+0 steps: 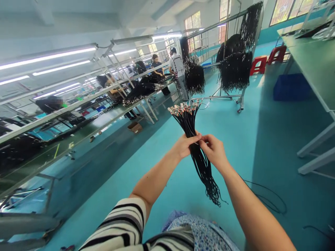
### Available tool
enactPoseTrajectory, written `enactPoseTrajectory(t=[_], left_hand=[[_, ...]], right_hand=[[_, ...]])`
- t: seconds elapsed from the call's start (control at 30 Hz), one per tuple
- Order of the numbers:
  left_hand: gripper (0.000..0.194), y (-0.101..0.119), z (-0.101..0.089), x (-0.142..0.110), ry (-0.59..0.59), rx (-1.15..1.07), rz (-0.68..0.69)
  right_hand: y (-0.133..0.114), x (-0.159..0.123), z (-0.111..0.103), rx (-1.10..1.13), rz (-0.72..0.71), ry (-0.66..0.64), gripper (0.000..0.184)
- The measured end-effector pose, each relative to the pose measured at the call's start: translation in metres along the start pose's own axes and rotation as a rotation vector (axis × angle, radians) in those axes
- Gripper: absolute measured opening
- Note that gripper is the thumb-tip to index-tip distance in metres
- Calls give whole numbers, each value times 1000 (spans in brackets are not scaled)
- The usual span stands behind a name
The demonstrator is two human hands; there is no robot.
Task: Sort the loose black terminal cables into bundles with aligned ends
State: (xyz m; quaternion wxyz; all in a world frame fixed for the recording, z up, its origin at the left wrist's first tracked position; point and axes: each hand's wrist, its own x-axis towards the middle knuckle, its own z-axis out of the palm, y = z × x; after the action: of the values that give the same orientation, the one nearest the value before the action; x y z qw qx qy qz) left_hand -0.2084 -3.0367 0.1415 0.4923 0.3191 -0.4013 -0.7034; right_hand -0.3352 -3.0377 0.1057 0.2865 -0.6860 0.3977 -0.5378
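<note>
My left hand [185, 145] is wrapped around a bundle of black cables [200, 164] and holds it up in front of me, above the floor. Silvery metal connectors [186, 108] with bits of orange fan out at its upper end. The lower ends hang down in loose curls. At the bundle's right edge, my right hand [214, 149] has thumb and forefinger pinched together beside the left fingertips. Whatever is between those right fingers is too small to make out.
Black cables hang from a wheeled metal rack [242, 99] ahead. A long workbench [89, 125] heaped with cables runs along the left, with people at it. On the right stand a green table [309, 59], a blue bin [290, 87] and red stools [259, 65]. A loose cable [274, 195] lies on the floor.
</note>
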Motion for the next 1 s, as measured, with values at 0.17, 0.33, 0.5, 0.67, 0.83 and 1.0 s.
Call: enactPoseTrajectory(t=[0.17, 0.33, 0.5, 0.67, 0.83, 1.0], left_hand=[[29, 1, -6, 2, -26, -93, -102], [26, -4, -6, 2, -17, -80, -93], [35, -2, -3, -5, -83, -90, -169], [29, -4, -8, 3, 4, -105, -221], [30, -13, -16, 18, 107, 76, -98], [30, -15, -7, 24, 183, 263, 135]], right_hand=[[-4, -6, 9, 76, 93, 118, 17], [-12, -10, 5, -156, -91, 253, 12], [-15, 0, -14, 56, 95, 18, 15], [-17, 2, -25, -25, -72, -180, 10], [-10, -8, -27, -607, -454, -85, 15], [0, -11, -6, -84, -93, 193, 10]])
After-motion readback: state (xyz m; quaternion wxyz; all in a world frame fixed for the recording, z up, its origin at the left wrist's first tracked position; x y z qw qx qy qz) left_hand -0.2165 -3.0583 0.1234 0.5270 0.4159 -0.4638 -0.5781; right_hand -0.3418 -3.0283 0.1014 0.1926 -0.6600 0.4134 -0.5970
